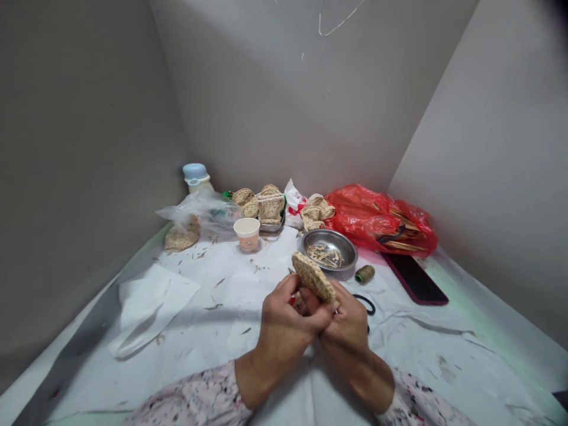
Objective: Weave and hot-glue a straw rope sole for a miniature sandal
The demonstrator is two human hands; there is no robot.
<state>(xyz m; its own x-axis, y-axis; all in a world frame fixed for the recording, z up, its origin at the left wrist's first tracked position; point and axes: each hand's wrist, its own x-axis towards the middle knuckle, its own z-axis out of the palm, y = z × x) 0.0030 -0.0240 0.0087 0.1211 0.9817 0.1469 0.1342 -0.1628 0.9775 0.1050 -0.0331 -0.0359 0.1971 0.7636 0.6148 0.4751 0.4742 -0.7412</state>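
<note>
Both of my hands meet at the middle of the table over white paper. They hold a small flat woven straw piece (313,276) tilted on edge. My left hand (286,319) pinches its near left side with closed fingers. My right hand (346,322) grips its lower right side, fingers curled. A bit of red shows between my fingers; I cannot make out what it is. Just behind the piece sits a metal bowl (329,253) with straw bits inside.
A green thread spool (364,273), black scissors (366,305) and a dark phone (415,278) lie to the right. A red plastic bag (377,219), woven straw items (261,204), a paper cup (247,233), a clear bag (195,216) and a bottle (196,177) line the back.
</note>
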